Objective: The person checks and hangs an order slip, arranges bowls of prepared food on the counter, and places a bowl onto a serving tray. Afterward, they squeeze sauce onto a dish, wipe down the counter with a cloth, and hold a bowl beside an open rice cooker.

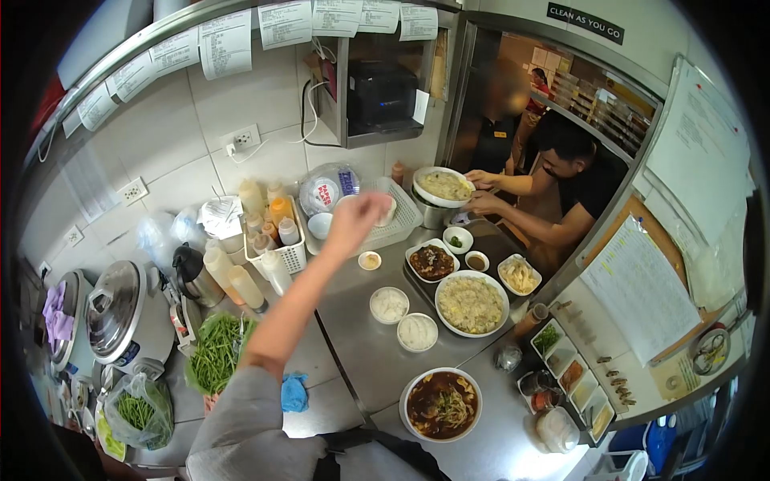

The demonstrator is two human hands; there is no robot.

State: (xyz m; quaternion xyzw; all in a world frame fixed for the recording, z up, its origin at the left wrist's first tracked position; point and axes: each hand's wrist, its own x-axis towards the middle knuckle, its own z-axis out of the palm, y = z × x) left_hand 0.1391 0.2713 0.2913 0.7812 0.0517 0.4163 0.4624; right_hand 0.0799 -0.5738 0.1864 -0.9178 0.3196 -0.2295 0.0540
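Dishes look filled: tray (424,290) at 4 o'clock is loaded, soup bowl (441,405) at 5 and rice bowls (390,305) at 6 remain off it, left hand (362,220) (blurred, can't tell grip) over plastic basket (407,226) at 12, right hand out of view.

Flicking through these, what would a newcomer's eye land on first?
Likely the left hand, blurred, stretched out by the pale basket at picture centre. Then perhaps the dark soup, bottom centre, and the big yellow rice serving on the tray, right of centre.
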